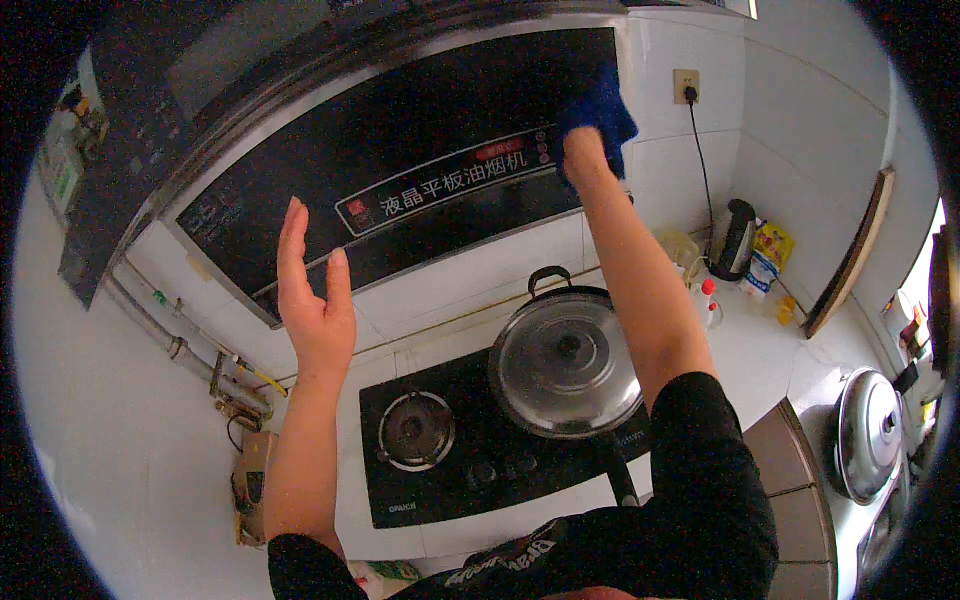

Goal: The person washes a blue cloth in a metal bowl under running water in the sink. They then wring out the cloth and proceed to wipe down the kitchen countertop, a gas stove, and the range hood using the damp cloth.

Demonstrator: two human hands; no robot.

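Observation:
My right hand (586,156) presses a dark blue cloth (616,112) against the right end of the black front panel (450,112) of a range hood. The cloth and the back of the hand hide the fingers. Raised on the left, my left hand (315,292) is empty, with its thumb apart from the fingers. It is in front of the hood's lower left part; whether it touches the panel cannot be made out. A framed label bearing writing (450,180) runs across the panel between the two hands.
Below the hood, a lidded wok (566,367) covers the right burner of a black gas hob (427,495). Its handle (619,472) points towards me. A kettle (733,240), a bottle with a red cap (707,304) and a wooden board (851,255) stand at the right. Gas pipes (180,349) run along the left wall.

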